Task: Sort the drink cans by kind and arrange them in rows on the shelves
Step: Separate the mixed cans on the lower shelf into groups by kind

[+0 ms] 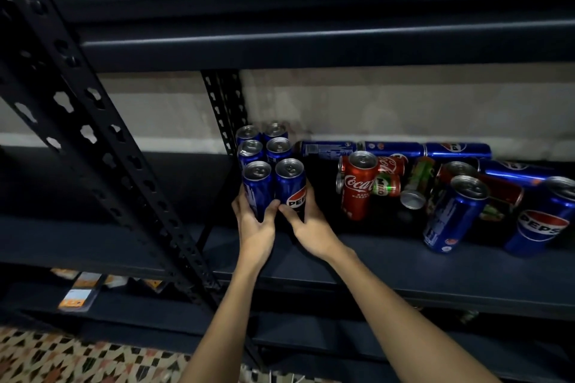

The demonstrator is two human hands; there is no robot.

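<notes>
At the shelf's (404,270) left end, beside the upright post (224,121), six Pepsi cans stand in two rows. The left hand (253,227) grips the front-left Pepsi can (256,188); the right hand (306,224) grips the front-right Pepsi can (291,185). Bare shelf front lies open rightward. An upright Coca-Cola can (359,185) fronts a jumbled heap (435,171), partly hidden; the rightmost Pepsi can (541,221) is cut off.

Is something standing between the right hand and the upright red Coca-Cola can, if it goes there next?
Nothing visible does. The right hand grips the front Pepsi can, and only bare shelf lies between it and the Coca-Cola can.
</notes>
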